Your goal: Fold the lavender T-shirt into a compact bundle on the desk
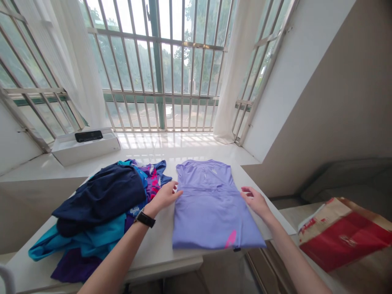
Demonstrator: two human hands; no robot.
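A lilac shirt (211, 208) lies flat and folded lengthwise on the white table (159, 249), collar toward the window, with a pink mark near its lower hem. My left hand (165, 197) rests at the shirt's left edge, fingers stretched out and touching the fabric; a black watch is on that wrist. My right hand (255, 201) lies at the shirt's right edge, fingers spread and flat. Neither hand holds anything.
A heap of clothes (98, 208) in navy, teal, purple and pink lies on the table's left half. A white box (85, 149) with a black device on it sits on the window ledge. A red and brown cardboard box (343, 232) stands at the right.
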